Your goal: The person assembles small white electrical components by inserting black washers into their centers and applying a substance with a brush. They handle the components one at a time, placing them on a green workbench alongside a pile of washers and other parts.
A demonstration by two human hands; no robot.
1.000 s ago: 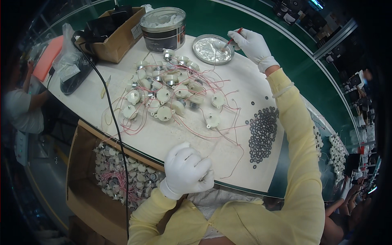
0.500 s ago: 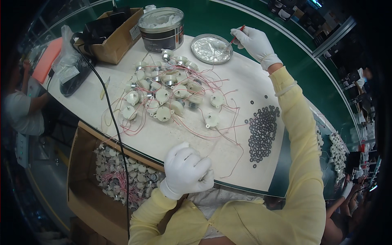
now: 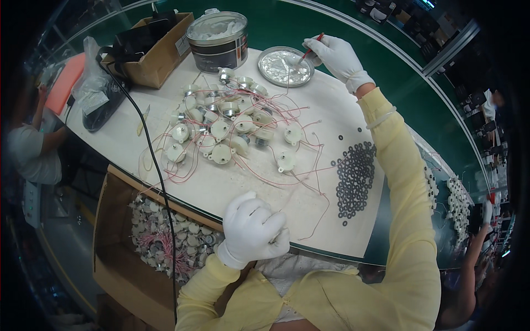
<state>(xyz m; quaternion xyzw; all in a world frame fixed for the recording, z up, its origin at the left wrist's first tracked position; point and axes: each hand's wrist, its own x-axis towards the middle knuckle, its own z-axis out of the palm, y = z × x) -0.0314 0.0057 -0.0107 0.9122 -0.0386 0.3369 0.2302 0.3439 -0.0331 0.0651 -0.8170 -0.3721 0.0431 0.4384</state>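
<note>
My right hand point(image 3: 338, 58), in a white glove, pinches a thin red-handled tool point(image 3: 312, 47) over the round metal lid point(image 3: 271, 76) at the far side of the table. Its tip reaches down to the pale, greasy-looking smear inside the lid; the tip's exact shape is too small to tell. My left hand point(image 3: 253, 230), gloved too, rests closed at the near table edge, and its curled fingers hide whatever may be in them. Small round white motors point(image 3: 220, 130) with pink-red wires lie heaped between the hands, two of them point(image 3: 286, 161) apart from the pile.
Small black rings point(image 3: 356, 179) are spread at the right. A metal tin point(image 3: 218, 55) and a cardboard box point(image 3: 157, 63) stand at the back left. A large carton point(image 3: 118, 265) of motors sits below the near edge. A black cable point(image 3: 144, 124) crosses the left side.
My right hand has shifted slightly left with the red-handled tool, bringing the tip further over the lid. The left hand stays put. At the far right, another person's arm is raised higher.
</note>
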